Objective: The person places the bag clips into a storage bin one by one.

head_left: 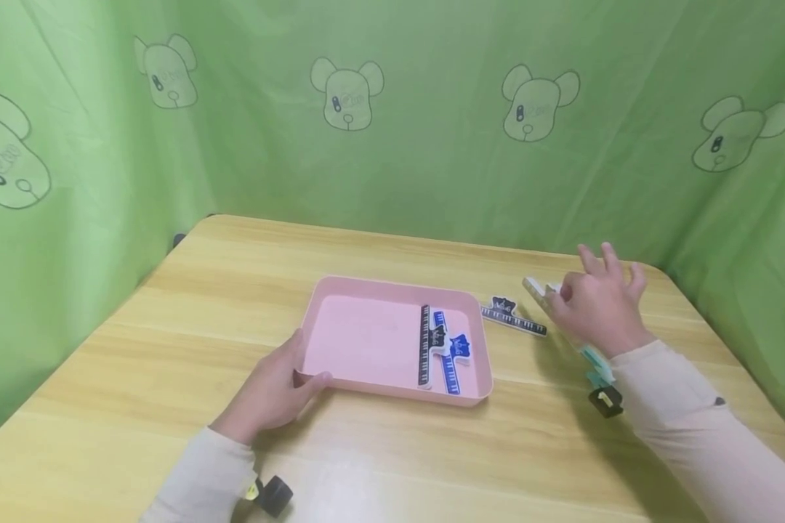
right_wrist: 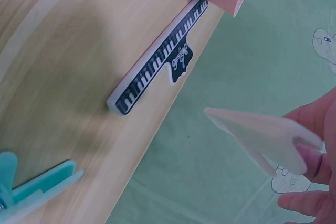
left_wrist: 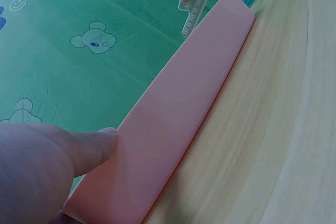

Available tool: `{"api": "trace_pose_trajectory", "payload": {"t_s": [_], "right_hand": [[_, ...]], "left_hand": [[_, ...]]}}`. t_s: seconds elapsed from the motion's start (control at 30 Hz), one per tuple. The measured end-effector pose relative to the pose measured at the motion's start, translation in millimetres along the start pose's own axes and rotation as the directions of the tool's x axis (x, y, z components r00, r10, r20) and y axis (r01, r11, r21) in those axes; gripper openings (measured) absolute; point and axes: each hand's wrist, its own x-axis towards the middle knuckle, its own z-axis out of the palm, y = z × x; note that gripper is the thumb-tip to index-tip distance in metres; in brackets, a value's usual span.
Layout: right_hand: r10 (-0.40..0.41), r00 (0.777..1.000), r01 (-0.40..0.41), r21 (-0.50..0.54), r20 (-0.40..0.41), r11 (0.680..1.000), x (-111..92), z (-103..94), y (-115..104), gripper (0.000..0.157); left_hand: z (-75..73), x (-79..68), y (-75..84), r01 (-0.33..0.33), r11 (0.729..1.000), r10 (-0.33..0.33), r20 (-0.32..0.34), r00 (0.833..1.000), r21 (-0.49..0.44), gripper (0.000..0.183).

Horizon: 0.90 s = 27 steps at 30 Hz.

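My right hand (head_left: 598, 309) pinches a white piano-keyboard clip (left_wrist: 199, 6) between thumb and finger, above the table to the right of the pink tray (head_left: 366, 290); its other fingers are spread upward. In the right wrist view the same white clip (right_wrist: 257, 132) shows edge-on. My left hand (head_left: 275, 392) grips the tray's near left corner, its thumb against the near wall. Inside the tray's right side lie a black keyboard clip (head_left: 424, 349) and a blue one (head_left: 451, 370), side by side. Another black keyboard clip (right_wrist: 157, 61) lies on the table just outside the tray's right wall.
A teal clip (right_wrist: 42, 182) lies on the wooden table (head_left: 392, 457), partly hidden under my right wrist in the head view. Green curtains (head_left: 432, 174) with bear-head drawings hang behind the table and at both sides. Each wrist wears a black camera (head_left: 276, 496).
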Motion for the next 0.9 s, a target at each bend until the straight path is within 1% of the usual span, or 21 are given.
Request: {"api": "trace_pose_trajectory", "payload": {"t_s": [0.27,0.6,0.9], "right_hand": [[0.000,1.000,0.000,0.008,0.015,1.000,-0.1,3.1,-7.9,0.029],[-0.048,0.999,0.048,0.002,-0.025,0.999,0.7,1.6,-16.0,0.027],[-0.058,0.998,0.058,-0.007,-0.012,0.998,-0.8,0.2,-22.6,0.026]], "left_hand": [[1.1,-0.6,1.0,0.010,1.000,-0.010,0.006,1.000,-0.013,0.080],[-1.0,0.0,0.7,0.009,1.000,-0.009,0.003,1.000,0.006,0.082],[-0.9,0.4,1.1,0.011,1.000,-0.011,0.003,1.000,0.002,0.081]]}}
